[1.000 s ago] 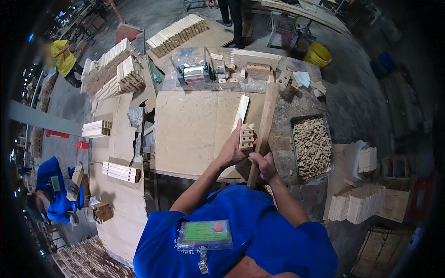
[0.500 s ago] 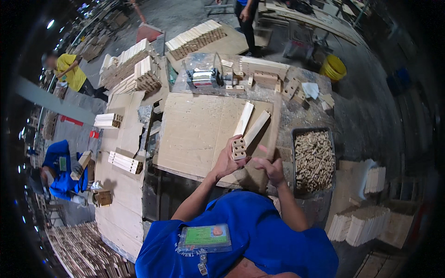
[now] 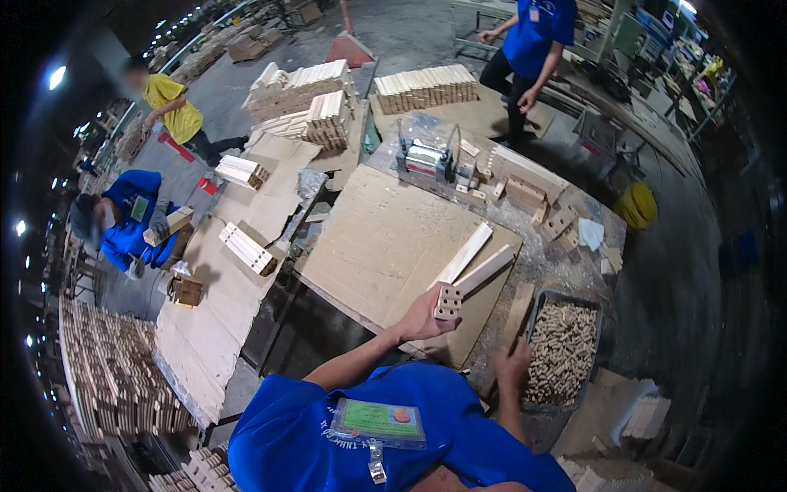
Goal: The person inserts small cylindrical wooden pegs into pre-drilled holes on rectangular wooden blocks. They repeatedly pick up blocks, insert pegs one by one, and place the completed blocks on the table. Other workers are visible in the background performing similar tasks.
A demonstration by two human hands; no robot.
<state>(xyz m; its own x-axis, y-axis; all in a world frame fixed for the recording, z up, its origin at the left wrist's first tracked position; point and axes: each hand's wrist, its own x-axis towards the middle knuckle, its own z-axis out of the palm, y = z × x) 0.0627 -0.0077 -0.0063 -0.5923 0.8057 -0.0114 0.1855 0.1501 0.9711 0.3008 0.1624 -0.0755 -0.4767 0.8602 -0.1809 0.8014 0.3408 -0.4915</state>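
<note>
My left hand (image 3: 422,316) is closed round a bundle of pale wooden bars (image 3: 448,302), whose near end faces up and shows several drilled holes. Beyond that hand, two long pale wooden strips (image 3: 485,266) spread apart over the cardboard sheet (image 3: 373,238). My right hand (image 3: 512,366) is lower and to the right, its fingers curled at the near end of a brown wooden stick (image 3: 517,313). Just right of it stands a dark tray (image 3: 601,328) full of small wooden dowels (image 3: 563,344).
A small metal machine (image 3: 426,158) sits at the table's far side, with drilled blocks (image 3: 525,193) beside it. Wooden bundles (image 3: 246,248) lie on a cardboard-covered table to the left. One co-worker (image 3: 135,221) sits there; another (image 3: 533,49) stands beyond the table. A yellow bucket (image 3: 636,205) is far right.
My right hand has moved away from the bundle, down and right to the brown stick. My left hand keeps its hold. The whole view has shifted, and the far co-worker shows more fully.
</note>
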